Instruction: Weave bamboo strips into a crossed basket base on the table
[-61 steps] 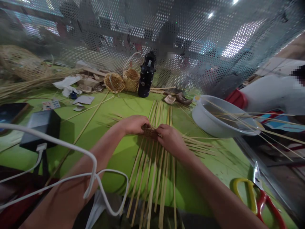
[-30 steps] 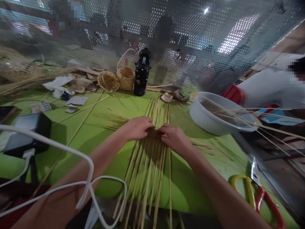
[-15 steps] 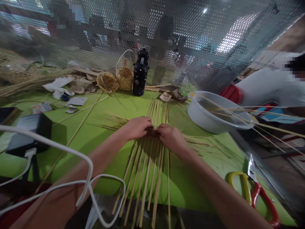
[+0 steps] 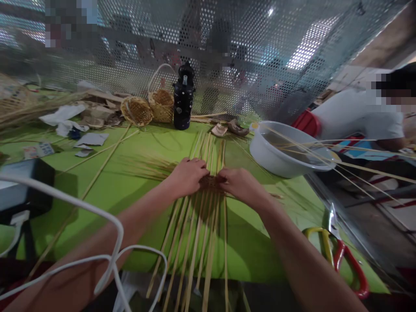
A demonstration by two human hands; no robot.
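Note:
Several long bamboo strips [image 4: 198, 242] lie side by side on the green table [image 4: 130, 182], running from the near edge toward the back. A small woven patch [image 4: 210, 182] joins them near the middle. My left hand [image 4: 186, 175] rests curled on the strips at the patch's left side, fingers pressed on the weave. My right hand [image 4: 238, 185] is curled at the patch's right side, pinching the weave. Thin loose splints [image 4: 146, 164] fan out to the left of the patch.
A white basin [image 4: 279, 154] holding long splints stands right. Scissors [image 4: 341, 255] with yellow and red handles lie near the right edge. Small baskets [image 4: 149, 108], a dark bottle [image 4: 183, 102] and paper scraps sit at the back. White cable [image 4: 107, 242] hangs near left. A person in white sits far right.
Both hands stay at the woven patch with small finger shifts. The view has drifted, so everything sits slightly lower and to the left than before.

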